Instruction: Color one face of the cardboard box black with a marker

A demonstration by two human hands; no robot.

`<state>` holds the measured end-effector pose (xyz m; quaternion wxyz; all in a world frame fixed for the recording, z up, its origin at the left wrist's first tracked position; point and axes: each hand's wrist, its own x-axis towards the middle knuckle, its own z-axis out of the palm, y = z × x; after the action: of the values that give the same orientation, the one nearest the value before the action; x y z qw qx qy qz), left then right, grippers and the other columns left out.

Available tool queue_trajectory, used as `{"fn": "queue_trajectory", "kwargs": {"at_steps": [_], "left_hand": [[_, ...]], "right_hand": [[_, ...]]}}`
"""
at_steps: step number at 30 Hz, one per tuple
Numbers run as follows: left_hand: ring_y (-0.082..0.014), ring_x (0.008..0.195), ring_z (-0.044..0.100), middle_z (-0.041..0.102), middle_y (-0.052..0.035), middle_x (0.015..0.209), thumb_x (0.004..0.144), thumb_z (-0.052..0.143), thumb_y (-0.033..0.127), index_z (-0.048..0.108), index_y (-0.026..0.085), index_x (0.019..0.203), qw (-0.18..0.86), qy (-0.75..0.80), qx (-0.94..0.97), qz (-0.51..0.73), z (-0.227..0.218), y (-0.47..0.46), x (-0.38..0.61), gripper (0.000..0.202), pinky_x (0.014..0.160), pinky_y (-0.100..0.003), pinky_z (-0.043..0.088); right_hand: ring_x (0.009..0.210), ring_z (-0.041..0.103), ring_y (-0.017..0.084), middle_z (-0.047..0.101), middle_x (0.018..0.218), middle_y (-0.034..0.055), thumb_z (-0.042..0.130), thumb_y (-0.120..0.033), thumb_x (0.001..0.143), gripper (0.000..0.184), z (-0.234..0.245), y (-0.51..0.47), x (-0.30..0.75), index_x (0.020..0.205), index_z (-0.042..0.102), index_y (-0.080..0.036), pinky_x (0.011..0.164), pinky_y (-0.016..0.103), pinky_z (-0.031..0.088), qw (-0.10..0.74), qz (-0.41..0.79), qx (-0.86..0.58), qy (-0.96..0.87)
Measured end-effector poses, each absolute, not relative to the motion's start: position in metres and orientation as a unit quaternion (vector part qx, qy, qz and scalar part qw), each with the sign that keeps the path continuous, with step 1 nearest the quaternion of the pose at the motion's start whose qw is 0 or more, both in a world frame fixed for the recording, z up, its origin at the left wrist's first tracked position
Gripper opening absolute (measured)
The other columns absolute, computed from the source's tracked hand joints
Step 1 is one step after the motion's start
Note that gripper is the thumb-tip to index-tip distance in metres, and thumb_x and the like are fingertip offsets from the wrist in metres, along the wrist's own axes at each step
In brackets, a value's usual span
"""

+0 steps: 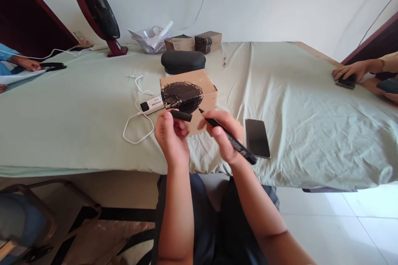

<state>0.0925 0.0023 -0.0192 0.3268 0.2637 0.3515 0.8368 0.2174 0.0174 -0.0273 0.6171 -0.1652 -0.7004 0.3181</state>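
Observation:
My left hand is closed on a black marker cap, pinched between thumb and fingers. My right hand grips an uncapped black marker, its tip pointing up-left toward the cap, a short gap apart. Both hands hover at the near table edge, just in front of a cardboard box whose top is scribbled over in black.
A phone lies right of my hands; a white device with a looped cable lies left. Behind are a black case, two small boxes, a fan and a plastic bag. Other people's hands rest at both far sides.

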Motion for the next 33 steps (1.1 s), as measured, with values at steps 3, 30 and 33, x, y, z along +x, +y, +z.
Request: {"fn": "queue_trajectory", "kwargs": {"at_steps": [3,30,33], "left_hand": [[-0.0067,0.045,0.038,0.046,0.0063,0.056,0.083,0.082,0.055,0.063,0.018,0.079,0.349,0.353,0.245,0.833,-0.017,0.001,0.09,0.042,0.045,-0.022,0.029],[-0.0104,0.057,0.047,0.05,0.0034,0.063,0.11,0.051,0.051,0.05,0.02,0.077,0.171,0.488,0.572,0.636,-0.034,-0.005,0.082,0.046,0.058,-0.024,0.036],[-0.0106,0.055,0.044,0.048,0.0038,0.061,0.111,0.051,0.047,0.062,0.02,0.083,0.153,0.514,0.624,0.569,-0.039,-0.005,0.072,0.041,0.056,-0.026,0.032]], "right_hand": [[0.056,0.052,0.015,0.054,0.068,-0.0045,0.058,-0.051,0.108,0.03,-0.031,0.015,0.22,0.124,0.065,-0.026,0.056,0.029,0.043,0.598,0.387,-0.193,-0.675],[0.057,0.046,0.012,0.057,0.07,-0.004,0.053,-0.049,0.107,0.028,-0.033,0.023,0.21,0.11,0.061,-0.022,0.055,0.026,0.039,0.576,0.492,-0.161,-0.633],[0.051,0.037,0.011,0.047,0.061,-0.0077,0.055,-0.038,0.101,0.017,-0.035,0.027,0.216,0.1,0.059,-0.022,0.052,0.024,0.032,0.59,0.503,-0.18,-0.605]]}}
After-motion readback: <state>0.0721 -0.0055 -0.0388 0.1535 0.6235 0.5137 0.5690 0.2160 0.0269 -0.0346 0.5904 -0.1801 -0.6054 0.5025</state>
